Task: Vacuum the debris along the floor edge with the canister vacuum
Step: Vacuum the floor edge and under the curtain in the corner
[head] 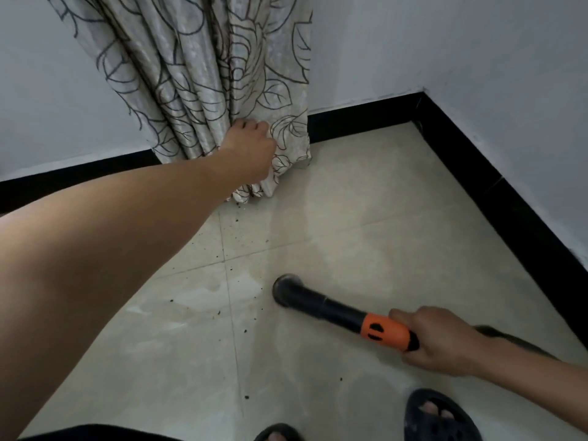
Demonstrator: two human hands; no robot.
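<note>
My right hand [439, 340] grips the orange and black vacuum wand [343, 315] near its orange collar. Its round black nozzle [286, 289] sits on the beige tile floor. My left hand [251, 144] grips a bunch of the leaf-patterned curtain [203, 74] near its hem, by the back wall. Dark debris specks [238, 224] lie scattered on the tiles below the curtain and to the left of the nozzle. The canister itself is out of view.
A black baseboard [366, 116] runs along the back wall and down the right wall, meeting in a corner at the upper right. My feet in dark sandals [442, 415] stand at the bottom edge. White walls rise above the baseboard.
</note>
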